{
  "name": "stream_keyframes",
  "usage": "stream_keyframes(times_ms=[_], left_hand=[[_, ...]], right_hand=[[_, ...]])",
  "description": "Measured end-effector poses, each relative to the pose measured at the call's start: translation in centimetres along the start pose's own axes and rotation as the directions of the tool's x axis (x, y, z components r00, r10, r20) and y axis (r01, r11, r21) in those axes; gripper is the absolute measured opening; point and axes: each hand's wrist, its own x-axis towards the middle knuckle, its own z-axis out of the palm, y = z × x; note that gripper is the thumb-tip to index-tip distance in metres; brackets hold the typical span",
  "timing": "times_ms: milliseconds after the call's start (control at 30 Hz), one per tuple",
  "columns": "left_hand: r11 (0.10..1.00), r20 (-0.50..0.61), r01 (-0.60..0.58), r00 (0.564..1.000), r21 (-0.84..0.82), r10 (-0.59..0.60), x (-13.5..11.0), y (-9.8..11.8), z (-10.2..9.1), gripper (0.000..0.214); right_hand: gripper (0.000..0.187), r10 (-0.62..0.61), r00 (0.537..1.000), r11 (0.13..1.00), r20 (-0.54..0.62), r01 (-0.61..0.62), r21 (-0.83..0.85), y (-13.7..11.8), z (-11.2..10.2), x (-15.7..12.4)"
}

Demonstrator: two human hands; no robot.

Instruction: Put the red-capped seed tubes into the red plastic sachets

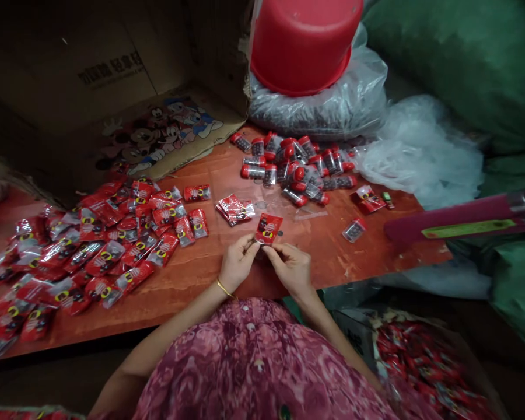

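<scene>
A small red printed packet is pinched at its near edge between my two hands, just over the front of the table. My left hand, a gold bangle at its wrist, is closed on the left corner. The fingers of my right hand are closed on the right corner. Whether anything lies inside the packet cannot be seen. Just beyond my hands is a short stack of flat red packets. Farther back sits a pile of small clear bottles with red caps, holding dark contents.
Filled red packets heap on the left of the orange-red table. An open cardboard box stands behind. A red tub rests on a plastic sack. A magenta bar juts in from the right.
</scene>
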Motion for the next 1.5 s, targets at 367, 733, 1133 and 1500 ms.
stream_keyframes(times_ms=[367, 733, 1133, 1500], left_hand=[[0.854, 0.158, -0.322, 0.947, 0.408, 0.281, 1.0, -0.1, -1.2, 0.038], [0.734, 0.265, -0.414, 0.91, 0.538, 0.319, 1.7, -0.2, -2.1, 0.029], [0.6, 0.303, -0.427, 0.904, 0.677, 0.301, 1.7, -1.1, -2.4, 0.032], [0.807, 0.16, -0.331, 0.944, 0.489, 0.29, 1.0, 0.4, -2.0, 0.047]], right_hand=[[0.019, -0.102, 0.987, 0.991, 0.127, 0.089, 0.101, 1.8, -1.6, 3.2], [0.029, -0.319, 0.921, 0.936, 0.222, 0.343, -0.078, 2.9, -0.7, 2.7], [0.032, -0.332, 0.911, 0.932, 0.244, 0.356, -0.065, 1.8, -0.6, 4.7], [0.034, -0.339, 0.898, 0.908, 0.28, 0.39, -0.153, 3.5, 0.0, 4.2]])
